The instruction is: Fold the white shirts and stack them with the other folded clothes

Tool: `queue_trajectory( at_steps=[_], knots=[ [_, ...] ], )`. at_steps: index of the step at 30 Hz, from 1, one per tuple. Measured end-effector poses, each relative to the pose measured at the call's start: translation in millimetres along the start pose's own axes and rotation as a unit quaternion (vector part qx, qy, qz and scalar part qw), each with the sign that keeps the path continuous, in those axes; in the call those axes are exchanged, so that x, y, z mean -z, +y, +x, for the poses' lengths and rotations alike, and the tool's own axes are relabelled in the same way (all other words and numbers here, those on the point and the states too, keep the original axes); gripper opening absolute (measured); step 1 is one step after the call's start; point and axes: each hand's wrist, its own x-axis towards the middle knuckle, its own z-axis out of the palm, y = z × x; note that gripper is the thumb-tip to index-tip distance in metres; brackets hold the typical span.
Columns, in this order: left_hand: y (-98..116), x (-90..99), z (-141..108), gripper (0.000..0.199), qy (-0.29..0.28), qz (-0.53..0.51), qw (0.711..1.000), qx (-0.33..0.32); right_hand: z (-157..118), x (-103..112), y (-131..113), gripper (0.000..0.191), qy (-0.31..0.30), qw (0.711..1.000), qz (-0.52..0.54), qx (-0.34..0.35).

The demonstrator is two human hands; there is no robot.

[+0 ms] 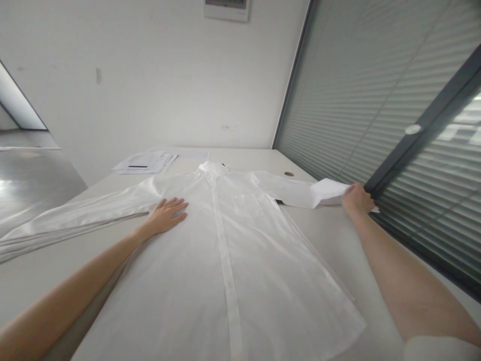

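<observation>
A white button-up shirt [195, 260] lies front side up on a white table, its collar [212, 168] at the far end. My left hand [167, 215] rests flat on the chest on the left side, fingers spread. At the right, my right hand [358, 199] is closed around the end of the right sleeve [296, 190], which is stretched out sideways and a little raised near the hand. The left sleeve [86, 208] extends across the table and out of view at the left edge.
Papers [146, 162] with a dark pen-like strip on them lie at the table's far left. A round brown cable-hole cover [289, 174] sits beyond the right sleeve. A window with blinds [338, 100] borders the right side; a white wall [169, 85] stands behind.
</observation>
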Motion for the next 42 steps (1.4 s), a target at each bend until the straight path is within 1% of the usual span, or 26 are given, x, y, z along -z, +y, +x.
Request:
queue_trajectory(
  at_steps=[3, 6, 8, 9, 11, 13, 14, 15, 16, 18, 20, 22, 23, 24, 25, 26, 28, 29, 32, 34, 35, 37, 39, 41, 42],
  knots=[
    [1, 2.0, -1, 0.060, -0.004, 0.000, 1.000, 0.001, 0, 5, -28, 0.050, 0.023, 0.998, 0.043, -0.026],
    [2, 3.3, -2, 0.060, -0.003, -0.001, 1.000, 0.003, -5, 11, -65, 0.058, 0.050, 0.996, 0.076, -0.017],
    [1, 3.2, -2, 0.060, -0.001, -0.003, 1.000, 0.004, -10, 18, -96, 0.063, 0.070, 0.991, 0.117, 0.003],
    [0, 3.0, -2, 0.060, 0.000, -0.005, 1.000, 0.004, -14, 22, -113, 0.064, 0.077, 0.986, 0.144, 0.021],
    [-1, 2.2, -2, 0.060, 0.003, -0.012, 1.000, 0.002, -26, 30, -151, 0.065, 0.086, 0.975, 0.188, 0.080],
    [-3, 1.3, -2, 0.059, 0.007, -0.019, 1.000, -0.001, -43, 38, -190, 0.065, 0.089, 0.959, 0.217, 0.162],
    [-4, 0.7, -2, 0.058, 0.010, -0.023, 1.000, -0.004, -54, 41, -210, 0.065, 0.085, 0.946, 0.231, 0.213],
    [-5, 0.0, -2, 0.058, 0.015, -0.028, 0.999, -0.005, -67, 42, -228, 0.063, 0.081, 0.928, 0.244, 0.271],
    [-6, -0.9, -2, 0.059, 0.022, -0.035, 0.999, -0.004, -82, 42, -244, 0.060, 0.070, 0.901, 0.256, 0.343],
    [-9, -3.3, -2, 0.062, 0.042, -0.060, 0.997, 0.001, -118, 37, -270, 0.055, 0.033, 0.829, 0.267, 0.490],
    [-13, -6.1, -1, 0.067, 0.065, -0.092, 0.994, 0.007, -157, 28, -284, 0.049, -0.028, 0.760, 0.250, 0.600],
    [-16, -8.0, 0, 0.070, 0.082, -0.114, 0.990, 0.005, -191, 18, -287, 0.040, -0.090, 0.706, 0.219, 0.668],
    [-17, -8.1, 1, 0.071, 0.088, -0.117, 0.989, 0.002, -205, 14, -286, 0.036, -0.112, 0.686, 0.210, 0.687],
    [-18, -7.4, 1, 0.072, 0.094, -0.117, 0.989, 0.001, -215, 11, -284, 0.033, -0.125, 0.678, 0.208, 0.694],
    [-18, -5.8, 2, 0.073, 0.099, -0.114, 0.989, -0.002, -222, 9, -281, 0.033, -0.128, 0.680, 0.210, 0.690],
    [-17, -3.3, 2, 0.073, 0.103, -0.109, 0.989, -0.007, -226, 9, -277, 0.034, -0.122, 0.690, 0.212, 0.681],
    [-12, 3.3, 3, 0.068, 0.111, -0.097, 0.989, -0.026, -226, 10, -271, 0.037, -0.092, 0.717, 0.210, 0.658],
    [-8, 6.9, 4, 0.063, 0.109, -0.089, 0.989, -0.044, -224, 10, -268, 0.037, -0.074, 0.726, 0.205, 0.653],
    [10, 14.6, 2, 0.051, 0.068, -0.077, 0.988, -0.113, -212, 11, -259, 0.031, -0.029, 0.740, 0.212, 0.638],
    [23, 15.9, 0, 0.053, 0.035, -0.079, 0.987, -0.132, -206, 10, -253, 0.024, -0.017, 0.756, 0.227, 0.613],
    [28, 15.6, -1, 0.055, 0.031, -0.078, 0.988, -0.131, -204, 9, -251, 0.021, -0.019, 0.766, 0.232, 0.599],
    [36, 14.5, -3, 0.057, 0.053, -0.066, 0.988, -0.127, -203, 8, -248, 0.019, -0.035, 0.785, 0.230, 0.574],
    [39, 13.3, -4, 0.046, 0.095, -0.038, 0.984, -0.145, -206, 9, -247, 0.018, -0.060, 0.802, 0.215, 0.555],
    [38, 12.3, -5, 0.035, 0.127, -0.009, 0.977, -0.174, -209, 10, -248, 0.018, -0.076, 0.808, 0.201, 0.548],
    [36, 11.7, -5, 0.034, 0.135, 0.002, 0.973, -0.187, -210, 12, -249, 0.018, -0.078, 0.805, 0.198, 0.554]
  ],
)
